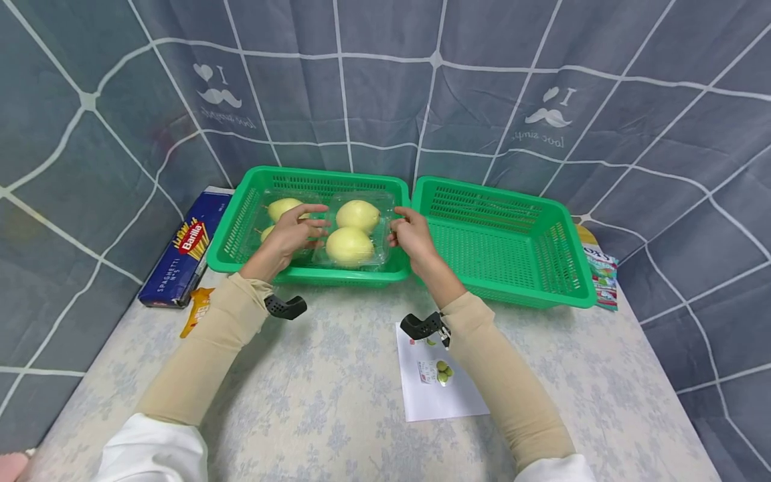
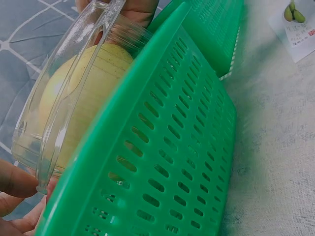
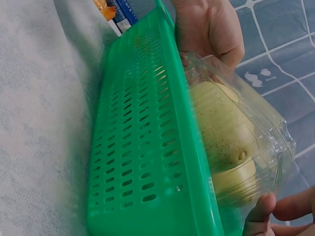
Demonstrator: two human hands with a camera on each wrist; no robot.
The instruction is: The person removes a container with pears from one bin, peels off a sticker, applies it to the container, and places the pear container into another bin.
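A clear plastic clamshell box (image 1: 387,231) with two pale yellow pears (image 1: 351,246) sits at the right end of the left green basket (image 1: 307,175). My left hand (image 1: 291,235) holds the box by its left side; in the left wrist view its fingers (image 2: 17,181) pinch the rim. On the opposite side, my right hand (image 1: 413,233) grips the box edge between thumb and fingers (image 3: 261,209). A second clear box with more pears (image 1: 282,209) lies in the same basket, partly hidden behind the left hand.
Another green basket (image 1: 557,251) stands close on the right. Left of the baskets are a blue spaghetti box (image 1: 181,258) and an orange packet (image 1: 197,311). Colourful packets (image 1: 604,281) lie at the far right. A printed sheet (image 1: 436,395) rests on the table before me; a grey curtain (image 1: 385,100) hangs behind.
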